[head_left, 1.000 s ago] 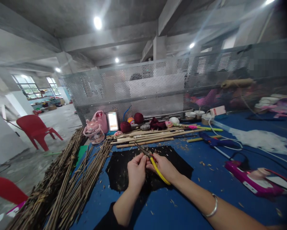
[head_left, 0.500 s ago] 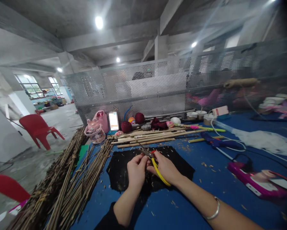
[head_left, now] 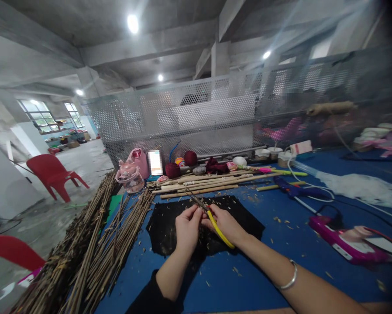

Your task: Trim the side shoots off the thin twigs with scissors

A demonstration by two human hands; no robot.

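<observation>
Above a black cloth (head_left: 165,226) strewn with small pale chips, my two hands meet. My right hand (head_left: 224,222) is closed around yellow-handled pliers (head_left: 219,230); a bit of red shows near the joint, and the dark metal jaws point up and left. Close against it, my left hand (head_left: 187,226) is pinched shut just below the jaws. Whatever its fingertips hold is too small and hidden to make out. A thin dark line runs past the jaws, and I cannot tell if it is a twig.
Bundled dry twigs (head_left: 117,244) lie along the left side of the blue table (head_left: 248,279). Behind the cloth are pale sticks (head_left: 209,185), dark red yarn balls (head_left: 173,170) and a pink bucket (head_left: 130,179). At right are a blue glue gun (head_left: 297,189) and a magenta device (head_left: 336,244).
The view has shifted slightly. Both hands stay together over the cloth, with the pliers still in my right hand; little else differs.
</observation>
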